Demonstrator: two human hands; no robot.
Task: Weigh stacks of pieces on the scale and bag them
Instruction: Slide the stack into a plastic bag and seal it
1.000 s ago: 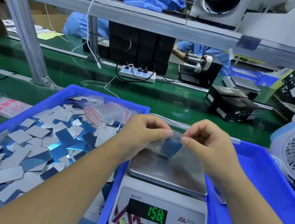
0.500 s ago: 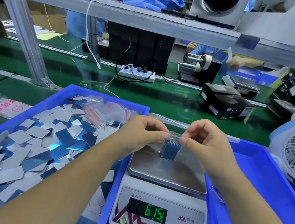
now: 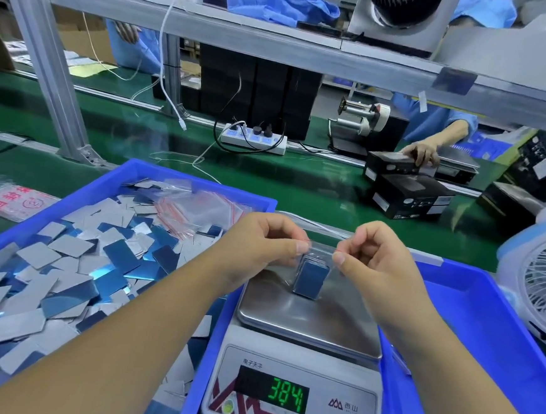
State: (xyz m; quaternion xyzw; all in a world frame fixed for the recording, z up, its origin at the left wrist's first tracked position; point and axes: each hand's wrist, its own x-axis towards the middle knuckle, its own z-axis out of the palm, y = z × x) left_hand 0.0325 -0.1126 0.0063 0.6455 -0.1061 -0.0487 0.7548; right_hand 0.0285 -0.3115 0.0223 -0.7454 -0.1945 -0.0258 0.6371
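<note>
A small clear bag (image 3: 318,254) holding a stack of blue pieces (image 3: 310,280) stands on end on the steel pan of the digital scale (image 3: 301,326). My left hand (image 3: 262,248) pinches the bag's top edge on its left side. My right hand (image 3: 378,261) pinches the same edge on its right side. The scale's green display (image 3: 284,394) shows lit digits. A blue tray (image 3: 130,176) to the left holds several loose blue and grey pieces (image 3: 64,272) and a heap of empty zip bags (image 3: 199,211).
The scale sits in a second blue tray (image 3: 483,337). A white fan (image 3: 543,280) stands at the right edge. Beyond lie a green conveyor belt (image 3: 299,182) with black boxes (image 3: 410,194), a power strip (image 3: 254,140), and another person's hand (image 3: 421,153) on a box.
The bagged stack has dropped from above the pan to rest on it, standing more upright. The scale's reading has changed. My hands moved slightly closer to the pan.
</note>
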